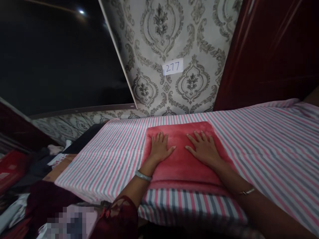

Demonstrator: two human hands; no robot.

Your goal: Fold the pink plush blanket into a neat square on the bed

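Note:
A red, plush-looking folded cloth [180, 172] lies flat on a striped sheet [99, 159] in pink, grey and white. On the left part of the red cloth rests my left hand [160, 147], palm down with its fingers spread. My right hand [203, 147] presses flat on the right part, fingers spread as well. Neither hand grips anything. A fold line runs along the near edge of the cloth. What lies under the palms is hidden.
Behind the sheet stands a patterned wall [174, 39] with a paper label [172, 67] reading 277. A large dark screen [59, 59] is at the left, a dark red glossy panel [271, 53] at the right. Dark clothes [50, 199] are heaped at the lower left.

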